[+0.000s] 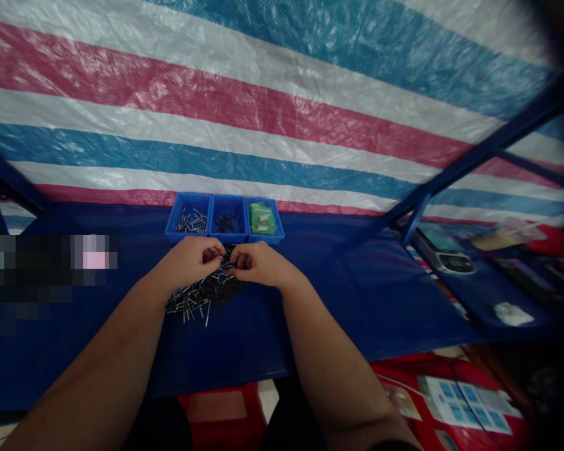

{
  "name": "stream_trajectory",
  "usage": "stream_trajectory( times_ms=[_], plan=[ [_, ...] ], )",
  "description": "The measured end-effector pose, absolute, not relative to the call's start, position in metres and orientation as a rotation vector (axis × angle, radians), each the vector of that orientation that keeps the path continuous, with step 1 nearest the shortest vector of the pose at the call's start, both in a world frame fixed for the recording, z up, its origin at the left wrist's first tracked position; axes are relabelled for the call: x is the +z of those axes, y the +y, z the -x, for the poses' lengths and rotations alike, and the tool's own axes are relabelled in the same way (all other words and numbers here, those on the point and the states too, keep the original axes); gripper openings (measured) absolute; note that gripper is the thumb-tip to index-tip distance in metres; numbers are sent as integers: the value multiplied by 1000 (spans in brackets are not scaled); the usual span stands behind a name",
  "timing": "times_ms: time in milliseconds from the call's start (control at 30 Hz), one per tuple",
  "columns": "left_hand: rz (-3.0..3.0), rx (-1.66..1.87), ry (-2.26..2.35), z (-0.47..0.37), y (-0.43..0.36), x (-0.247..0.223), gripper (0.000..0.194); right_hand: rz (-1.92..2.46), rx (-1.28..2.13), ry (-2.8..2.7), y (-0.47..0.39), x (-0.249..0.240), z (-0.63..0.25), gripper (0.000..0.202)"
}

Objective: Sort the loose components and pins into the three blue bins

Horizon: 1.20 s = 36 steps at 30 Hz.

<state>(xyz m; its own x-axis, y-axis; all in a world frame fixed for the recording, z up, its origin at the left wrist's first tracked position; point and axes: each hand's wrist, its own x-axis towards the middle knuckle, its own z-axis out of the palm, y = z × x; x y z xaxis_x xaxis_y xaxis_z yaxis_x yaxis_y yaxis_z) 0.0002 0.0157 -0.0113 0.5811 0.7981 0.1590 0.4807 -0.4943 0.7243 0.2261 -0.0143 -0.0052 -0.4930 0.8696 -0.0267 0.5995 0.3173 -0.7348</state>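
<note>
My left hand (190,260) and my right hand (261,262) face each other, close together, above a pile of thin silver and black rods (204,297). Both have curled fingers drawn into a pinch. Whatever lies between the fingertips is too small to make out. Just behind my hands stand three joined blue bins. Silver rods (191,220) lie in the left bin (170,227), small black pieces (228,222) in the middle bin (229,201), and green and whitish pieces (262,216) in the right bin (277,232).
The blue tabletop (338,294) meets a striped tarp (244,125) at the back. Blue metal frame bars (470,160) slope down on the right. Past them are a scale (444,250) and a crumpled white item (513,313). A red stool (220,413) is under the front edge.
</note>
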Motion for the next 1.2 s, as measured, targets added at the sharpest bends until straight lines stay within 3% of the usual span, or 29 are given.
stream_trajectory(
  times_ms=[367, 533, 700, 900, 1033, 1200],
  plan=[
    [-2342, 438, 956, -2, 14, -12, 22, 1379, 892, -2224, -13, -4, -227, 15],
    [-2382, 460, 993, -8, 10, -12, 25, 1637, 664, -2137, -10, -3, -235, 14],
    [-2334, 526, 997, -11, 11, -16, 10, 1778, 681, -2118, -11, -3, -234, 20],
    [-2298, 520, 1053, -7, 12, -14, 18, 1781, 677, -2159, -11, -4, -229, 12],
    [-2323, 699, 1142, -5, 11, -4, 13, 1746, 662, -2213, -11, -5, -230, 8],
    [-2090, 1232, 1402, -3, 11, 2, 12, 1740, 619, -2290, -10, -7, -230, 5]
  ],
)
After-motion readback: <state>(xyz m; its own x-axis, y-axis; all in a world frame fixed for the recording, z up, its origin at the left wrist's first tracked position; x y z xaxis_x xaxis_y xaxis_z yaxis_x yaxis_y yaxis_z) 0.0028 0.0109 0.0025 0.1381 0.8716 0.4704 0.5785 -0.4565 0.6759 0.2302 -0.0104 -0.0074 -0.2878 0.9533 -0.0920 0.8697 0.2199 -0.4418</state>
